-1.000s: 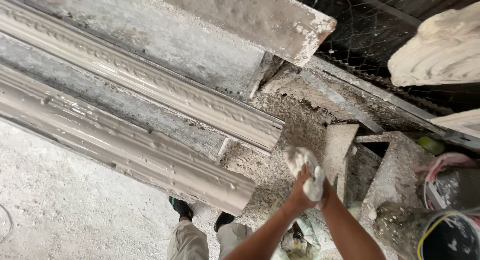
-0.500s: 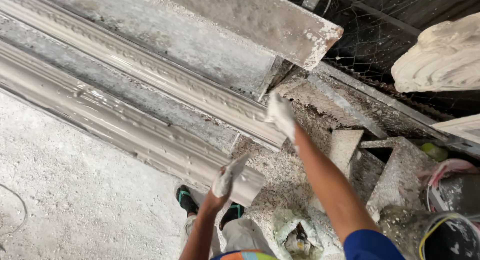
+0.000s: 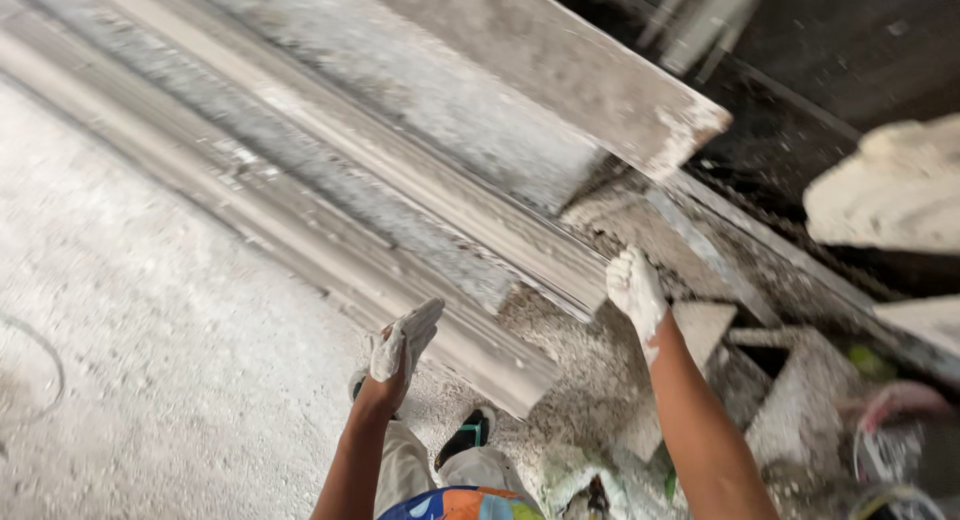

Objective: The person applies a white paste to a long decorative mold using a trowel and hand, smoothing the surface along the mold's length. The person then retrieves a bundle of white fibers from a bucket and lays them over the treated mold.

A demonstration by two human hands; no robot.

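Left hand [image 3: 400, 348]: caked in white plaster, fingers together and flat, hovering just beside the near end of the long grey moulded plaster cornice strip [image 3: 330, 270], holding nothing.
Right hand [image 3: 634, 288]: plaster-coated, fingers curled loosely, clamped on nothing, at the end of the second pale cornice length [image 3: 470, 215].
Cornices: side by side, running diagonally on the dusty plaster-crusted table [image 3: 150, 380].
Above: a grey board [image 3: 560, 65].

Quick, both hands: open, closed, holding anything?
Left hand: open, plaster-coated, empty, beside the long grey moulded plaster cornice.
Right hand: closed fist, contents cannot be told.
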